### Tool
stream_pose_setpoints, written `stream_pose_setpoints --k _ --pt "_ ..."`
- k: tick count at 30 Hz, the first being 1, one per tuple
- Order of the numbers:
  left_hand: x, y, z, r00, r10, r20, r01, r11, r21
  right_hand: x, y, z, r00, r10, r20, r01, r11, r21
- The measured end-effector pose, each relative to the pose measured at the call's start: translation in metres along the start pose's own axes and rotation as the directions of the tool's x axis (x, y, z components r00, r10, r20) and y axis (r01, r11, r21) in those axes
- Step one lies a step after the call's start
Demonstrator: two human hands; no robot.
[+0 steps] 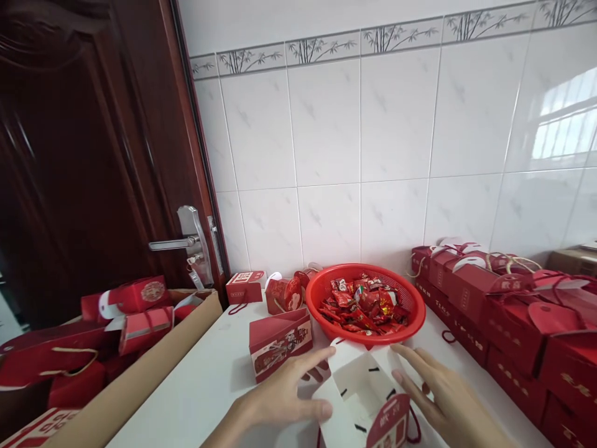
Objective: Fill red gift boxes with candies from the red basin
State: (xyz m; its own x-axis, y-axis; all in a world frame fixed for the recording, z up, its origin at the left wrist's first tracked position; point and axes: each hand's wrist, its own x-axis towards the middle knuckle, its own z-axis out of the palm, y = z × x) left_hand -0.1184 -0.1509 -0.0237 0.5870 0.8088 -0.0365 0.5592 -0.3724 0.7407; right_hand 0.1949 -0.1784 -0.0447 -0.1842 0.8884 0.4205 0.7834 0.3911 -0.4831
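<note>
A white-lined red gift box [361,395] stands open at the front of the table, its flaps spread and its inside bare but for small dark slots. My left hand [284,392] grips its left side, thumb at the left flap and fingers at the back flap. On the other side, my right hand [436,389] holds the right flap between thumb and fingers. Just behind the box sits a red plastic basket [321,320] of red-wrapped candies [366,305]. A closed red box [280,345] with a printed front lies beyond my left hand.
Stacked red boxes [508,330] with cord handles line the right side. Smaller red boxes [245,286] stand by the tiled wall [326,124]. At left, a cardboard carton [153,361] holds several red boxes, near a dark door [93,155] with a metal handle [172,244].
</note>
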Motion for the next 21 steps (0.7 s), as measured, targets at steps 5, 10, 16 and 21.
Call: stream_pose_setpoints --k 5,10,16,21 --pt "0.014 0.022 -0.015 0.966 0.117 -0.232 -0.105 0.993 0.061 0.039 -0.003 -0.020 0.987 -0.014 -0.162 0.031 0.994 0.107" --pt "0.064 0.047 -0.029 0.943 0.197 -0.269 -0.177 0.979 0.098 0.103 0.014 -0.015 0.995 0.058 -0.081 -0.044 0.985 0.164" --pt "0.141 0.054 -0.029 0.963 -0.158 0.219 0.053 0.905 0.423 0.146 0.036 -0.002 0.919 0.051 0.390 -0.097 0.990 0.099" --pt "0.178 0.049 -0.019 0.886 -0.343 0.311 0.085 0.781 0.619 0.154 0.043 0.005 0.871 0.112 0.478 -0.120 0.993 -0.013"
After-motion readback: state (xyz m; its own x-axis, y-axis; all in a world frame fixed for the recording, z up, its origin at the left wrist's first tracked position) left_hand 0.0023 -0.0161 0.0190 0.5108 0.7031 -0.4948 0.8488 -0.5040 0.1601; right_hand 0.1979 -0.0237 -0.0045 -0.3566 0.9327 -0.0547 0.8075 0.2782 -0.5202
